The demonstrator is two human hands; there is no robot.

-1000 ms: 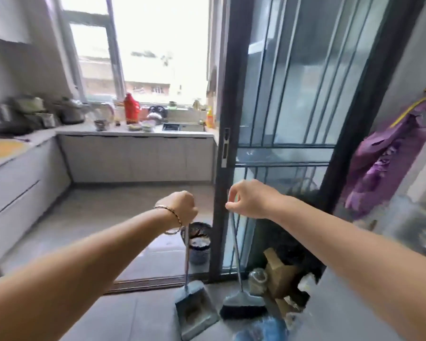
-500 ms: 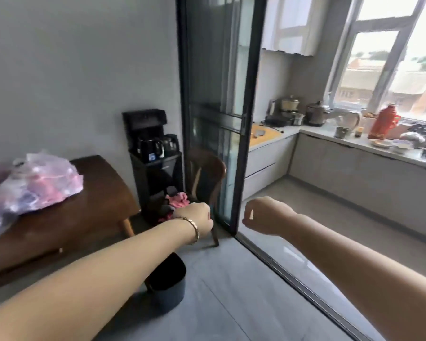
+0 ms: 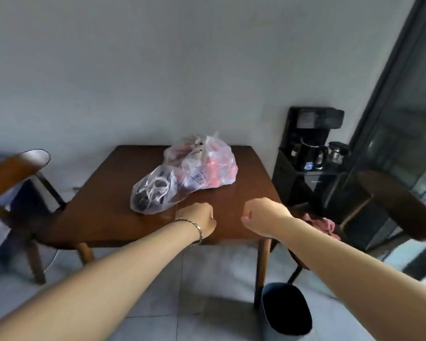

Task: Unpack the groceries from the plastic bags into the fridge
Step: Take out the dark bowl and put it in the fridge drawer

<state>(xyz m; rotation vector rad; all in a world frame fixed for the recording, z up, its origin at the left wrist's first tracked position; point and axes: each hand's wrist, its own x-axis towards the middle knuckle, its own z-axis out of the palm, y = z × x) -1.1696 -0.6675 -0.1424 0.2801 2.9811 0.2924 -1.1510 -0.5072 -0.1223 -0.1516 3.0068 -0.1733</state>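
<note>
Brown wood desk (image 3: 103, 193) holds the full plastic bags (image 3: 190, 173) near the wall, and the left hand (image 3: 197, 217) and right hand (image 3: 263, 215), just in front, are curled into fists with nothing in them, so I think all the unpacking is left.

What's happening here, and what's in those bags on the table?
A person stands at a brown wooden table with both arms stretched out. The left hand and the right hand are curled into fists and hold nothing. On the table just beyond them lie a clear bag with dark things inside and a pinkish bag with red things. Neither hand touches a bag yet, so nothing is unpacked. No fridge shows here.
</note>
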